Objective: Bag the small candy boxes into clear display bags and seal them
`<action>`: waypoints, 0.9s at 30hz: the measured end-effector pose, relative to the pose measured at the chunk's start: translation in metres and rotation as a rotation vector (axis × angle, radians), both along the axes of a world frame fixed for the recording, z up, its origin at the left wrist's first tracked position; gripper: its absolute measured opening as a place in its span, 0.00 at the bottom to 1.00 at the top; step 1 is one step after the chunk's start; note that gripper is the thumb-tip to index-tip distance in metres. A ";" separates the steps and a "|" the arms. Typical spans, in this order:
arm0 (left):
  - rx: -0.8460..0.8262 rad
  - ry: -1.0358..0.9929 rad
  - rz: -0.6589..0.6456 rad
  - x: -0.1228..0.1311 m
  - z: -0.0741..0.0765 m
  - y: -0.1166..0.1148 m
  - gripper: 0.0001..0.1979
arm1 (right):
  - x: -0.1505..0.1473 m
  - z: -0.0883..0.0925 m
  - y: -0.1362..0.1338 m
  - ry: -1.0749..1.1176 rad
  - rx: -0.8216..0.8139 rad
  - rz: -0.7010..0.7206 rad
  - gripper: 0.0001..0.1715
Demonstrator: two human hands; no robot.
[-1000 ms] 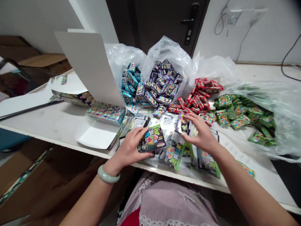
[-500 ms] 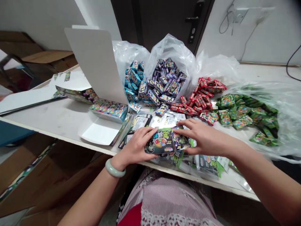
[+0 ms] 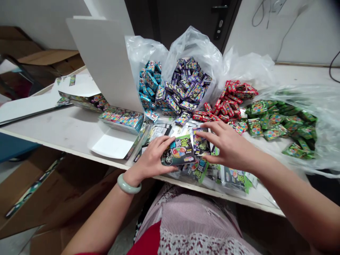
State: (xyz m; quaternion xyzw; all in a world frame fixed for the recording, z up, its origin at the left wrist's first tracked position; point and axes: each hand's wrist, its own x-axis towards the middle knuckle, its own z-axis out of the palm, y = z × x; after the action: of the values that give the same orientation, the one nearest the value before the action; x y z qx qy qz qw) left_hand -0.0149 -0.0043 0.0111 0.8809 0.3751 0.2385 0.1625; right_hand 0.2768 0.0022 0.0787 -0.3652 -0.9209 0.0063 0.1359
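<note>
My left hand (image 3: 151, 159), with a pale bangle at its wrist, is closed on the left side of a black and green printed packet (image 3: 178, 151). Its fingers press the upper left edge and its thumb lies along the bottom. Against the packet's right edge lies a small purple packet (image 3: 201, 143), gripped between the thumb and fingers of my right hand (image 3: 227, 143). Under both hands, more black and green packets (image 3: 199, 171) lie loosely at the table's front edge. Flat black and white packets (image 3: 158, 131) lie just beyond my left fingers.
Clear plastic bags spill blue packets (image 3: 151, 83), purple packets (image 3: 190, 85), red packets (image 3: 231, 101) and green packets (image 3: 281, 120) along the back of the table. To the left, an open white-lidded box (image 3: 114, 143) holds a row of colourful packets. Brown cartons (image 3: 50, 58) stand beyond.
The whole view has shifted slightly as my head moved. My right fingers have spread a little, and the purple packet sits more upright beside the black and green one.
</note>
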 end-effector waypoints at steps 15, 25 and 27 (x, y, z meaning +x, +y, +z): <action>-0.008 0.004 0.069 0.008 -0.009 -0.003 0.49 | -0.009 -0.037 -0.003 0.336 -0.264 0.013 0.44; -0.018 -0.077 0.217 -0.016 -0.009 -0.007 0.50 | -0.042 -0.058 0.024 0.676 -0.484 -0.079 0.17; -0.037 -0.109 0.272 -0.030 -0.007 -0.012 0.49 | -0.061 -0.059 0.059 0.797 -0.469 -0.186 0.15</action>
State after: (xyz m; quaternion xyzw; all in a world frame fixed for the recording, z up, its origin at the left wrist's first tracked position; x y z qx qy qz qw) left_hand -0.0453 -0.0161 0.0043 0.8046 0.4859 0.2987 0.1651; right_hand 0.2157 0.0614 0.0193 -0.4360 -0.7341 0.3417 0.3927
